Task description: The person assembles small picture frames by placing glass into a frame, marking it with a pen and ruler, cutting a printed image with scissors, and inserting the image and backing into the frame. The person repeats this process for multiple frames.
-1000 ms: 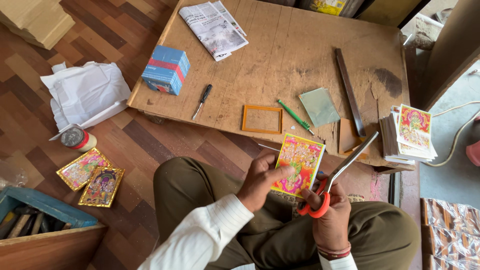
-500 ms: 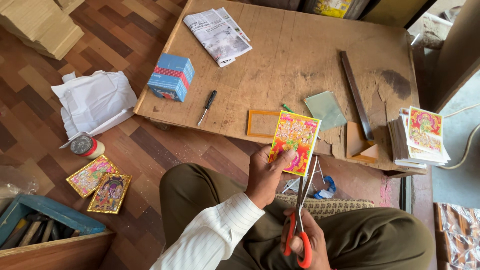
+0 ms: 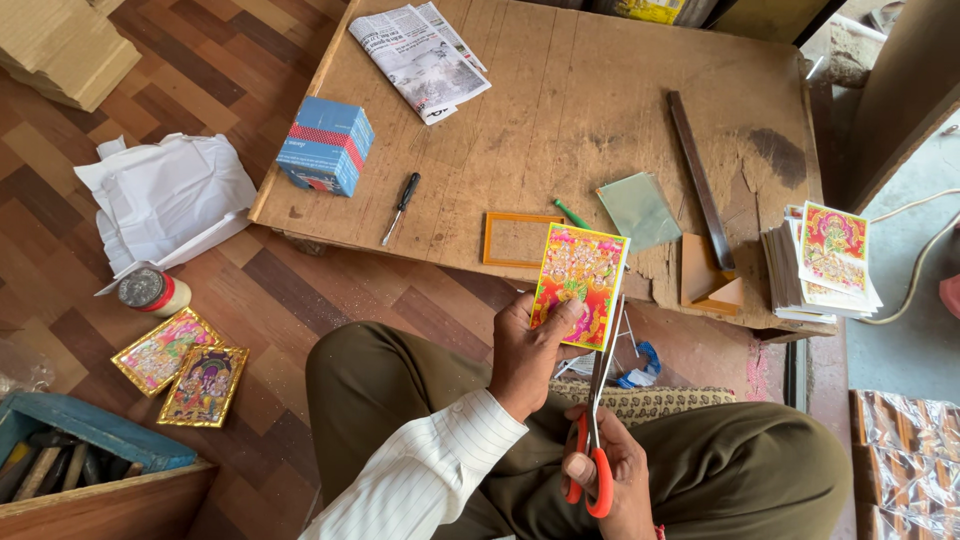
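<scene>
Your left hand point(image 3: 527, 350) is clamped on the lower left edge of the bright picture card point(image 3: 580, 284), holding it upright over your lap, in front of the desk point(image 3: 600, 110). Your right hand point(image 3: 610, 475) is closed through the red scissors point(image 3: 597, 420) handles. The blades run up along the card's right long edge, touching it. The right hand sits directly below the card.
</scene>
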Action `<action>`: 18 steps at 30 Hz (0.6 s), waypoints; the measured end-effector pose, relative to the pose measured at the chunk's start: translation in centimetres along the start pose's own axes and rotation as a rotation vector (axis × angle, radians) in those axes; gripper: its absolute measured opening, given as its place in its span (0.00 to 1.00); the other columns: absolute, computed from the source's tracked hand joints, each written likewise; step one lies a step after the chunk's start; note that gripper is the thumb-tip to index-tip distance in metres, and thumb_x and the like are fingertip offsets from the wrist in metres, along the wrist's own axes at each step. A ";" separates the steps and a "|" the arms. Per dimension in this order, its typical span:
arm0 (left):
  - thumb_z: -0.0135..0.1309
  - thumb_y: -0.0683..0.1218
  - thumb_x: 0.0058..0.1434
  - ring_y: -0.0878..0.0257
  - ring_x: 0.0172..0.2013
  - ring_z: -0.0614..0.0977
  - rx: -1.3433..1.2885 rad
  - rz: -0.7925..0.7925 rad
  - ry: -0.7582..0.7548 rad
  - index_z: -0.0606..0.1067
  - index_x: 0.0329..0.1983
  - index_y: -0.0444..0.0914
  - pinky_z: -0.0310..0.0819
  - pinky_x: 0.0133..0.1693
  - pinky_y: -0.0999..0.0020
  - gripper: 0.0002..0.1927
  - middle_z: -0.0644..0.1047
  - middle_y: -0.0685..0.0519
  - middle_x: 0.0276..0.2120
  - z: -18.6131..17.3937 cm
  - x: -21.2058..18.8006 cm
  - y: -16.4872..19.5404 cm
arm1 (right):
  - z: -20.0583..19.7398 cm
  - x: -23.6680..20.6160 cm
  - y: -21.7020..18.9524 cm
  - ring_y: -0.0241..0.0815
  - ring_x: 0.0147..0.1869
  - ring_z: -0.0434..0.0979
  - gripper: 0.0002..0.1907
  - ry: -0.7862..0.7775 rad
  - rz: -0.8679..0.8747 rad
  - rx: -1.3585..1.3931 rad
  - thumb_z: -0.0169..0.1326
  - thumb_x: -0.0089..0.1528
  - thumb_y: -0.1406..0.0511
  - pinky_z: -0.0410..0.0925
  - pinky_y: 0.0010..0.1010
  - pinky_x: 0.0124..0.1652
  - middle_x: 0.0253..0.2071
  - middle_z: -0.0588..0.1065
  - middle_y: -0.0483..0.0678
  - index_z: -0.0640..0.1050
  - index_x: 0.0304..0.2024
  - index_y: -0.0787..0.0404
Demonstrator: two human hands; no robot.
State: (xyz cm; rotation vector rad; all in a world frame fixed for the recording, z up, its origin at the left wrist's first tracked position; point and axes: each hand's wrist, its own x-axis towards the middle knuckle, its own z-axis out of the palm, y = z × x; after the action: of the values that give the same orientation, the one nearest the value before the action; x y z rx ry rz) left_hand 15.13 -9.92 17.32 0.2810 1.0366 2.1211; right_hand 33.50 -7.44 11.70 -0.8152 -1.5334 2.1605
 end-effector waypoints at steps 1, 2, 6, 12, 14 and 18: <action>0.55 0.42 0.67 0.60 0.38 0.86 -0.007 -0.001 -0.002 0.76 0.47 0.30 0.88 0.39 0.61 0.10 0.82 0.46 0.42 0.0 0.0 0.0 | 0.0 0.0 0.0 0.38 0.19 0.72 0.37 0.004 -0.002 -0.008 0.69 0.49 0.58 0.66 0.26 0.21 0.24 0.72 0.48 0.73 0.55 0.71; 0.55 0.42 0.67 0.60 0.38 0.87 -0.013 -0.001 -0.001 0.76 0.47 0.30 0.88 0.39 0.61 0.10 0.82 0.46 0.42 0.0 0.1 -0.1 | 0.0 0.1 -0.1 0.38 0.19 0.72 0.36 0.014 0.008 -0.016 0.69 0.49 0.58 0.66 0.26 0.21 0.24 0.72 0.48 0.74 0.54 0.71; 0.55 0.42 0.67 0.61 0.38 0.86 -0.028 -0.011 -0.001 0.76 0.47 0.30 0.88 0.38 0.61 0.10 0.82 0.47 0.41 0.0 0.1 -0.2 | 0.1 0.1 -0.1 0.37 0.19 0.72 0.35 0.039 0.034 -0.018 0.69 0.48 0.60 0.65 0.26 0.21 0.25 0.72 0.47 0.74 0.54 0.70; 0.56 0.42 0.67 0.60 0.38 0.86 0.000 -0.005 -0.011 0.76 0.47 0.30 0.87 0.38 0.62 0.10 0.82 0.47 0.41 0.0 0.2 -0.3 | 0.1 -0.1 -0.2 0.36 0.18 0.71 0.34 0.070 0.052 -0.017 0.70 0.48 0.63 0.65 0.26 0.19 0.24 0.72 0.47 0.75 0.54 0.70; 0.56 0.42 0.67 0.61 0.38 0.86 -0.014 -0.013 -0.015 0.76 0.47 0.31 0.87 0.38 0.62 0.10 0.82 0.47 0.41 0.0 0.2 -0.3 | 0.1 -0.1 -0.2 0.36 0.18 0.70 0.34 0.074 0.053 -0.008 0.70 0.48 0.64 0.65 0.26 0.19 0.24 0.72 0.47 0.75 0.54 0.70; 0.56 0.43 0.67 0.61 0.38 0.86 -0.027 -0.026 -0.020 0.76 0.47 0.31 0.87 0.38 0.62 0.10 0.82 0.48 0.41 0.1 0.2 -0.3 | 0.2 -0.2 -0.2 0.35 0.19 0.70 0.33 0.097 0.040 -0.002 0.71 0.48 0.66 0.66 0.26 0.19 0.23 0.72 0.46 0.76 0.54 0.71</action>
State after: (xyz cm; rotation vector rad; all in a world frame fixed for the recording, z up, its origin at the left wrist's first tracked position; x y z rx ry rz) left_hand 15.21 -9.59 17.17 0.2733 0.9944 2.1032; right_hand 33.48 -7.61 12.02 -0.9448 -1.4839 2.1149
